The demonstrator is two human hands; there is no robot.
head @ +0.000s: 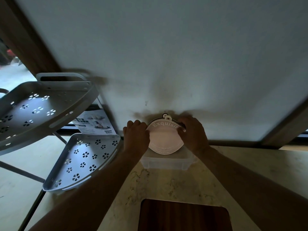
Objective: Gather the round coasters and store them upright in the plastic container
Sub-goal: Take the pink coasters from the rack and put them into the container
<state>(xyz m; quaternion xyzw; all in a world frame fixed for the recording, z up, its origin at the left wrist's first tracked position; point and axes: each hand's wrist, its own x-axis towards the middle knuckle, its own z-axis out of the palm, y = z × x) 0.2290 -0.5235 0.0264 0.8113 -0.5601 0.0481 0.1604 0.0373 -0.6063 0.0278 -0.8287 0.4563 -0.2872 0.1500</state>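
Both hands grasp the round coasters (164, 139) (front one lettered "Exquisit…") upright over the plastic container (166, 161) at the worktop's (166, 184) far edge: left hand (135, 136) fingers curled on left rim, right hand (194, 133) fingers on right rim.

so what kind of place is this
Probably a home kitchen or dining corner: a marble-look countertop against a plain wall, a wooden board, and a tiered plastic corner rack with flower cut-outs beside it.
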